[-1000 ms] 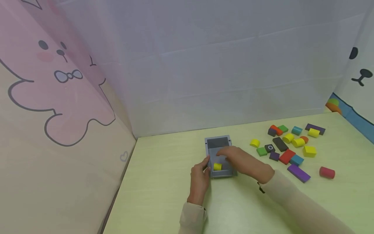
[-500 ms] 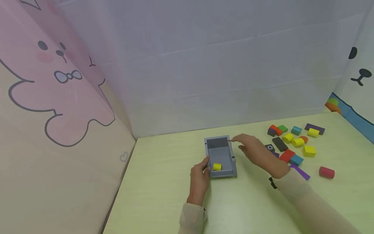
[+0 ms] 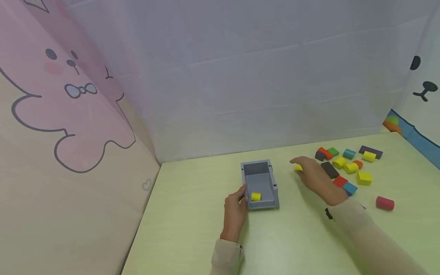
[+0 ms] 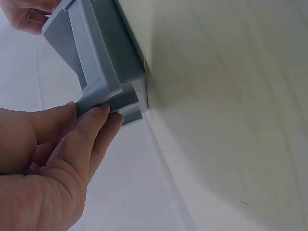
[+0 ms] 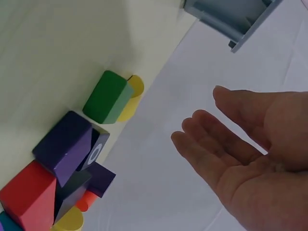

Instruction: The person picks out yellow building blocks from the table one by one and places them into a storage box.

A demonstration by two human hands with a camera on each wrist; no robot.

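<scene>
Head view: left hand [image 3: 234, 209] pinches a gray box [image 3: 260, 183] — right hand [image 3: 315, 178], thumb and fingers apart, hovers near a yellow block [image 3: 298, 168].

You're in a cloth-walled tabletop booth: a pale table [image 3: 185, 221] lies beneath your left hand [image 3: 235, 208] and right hand [image 3: 316, 179], a plain sheet [image 3: 240, 95] hangs beyond them, cartoon-printed cloths [image 3: 82, 126] flank them
</scene>
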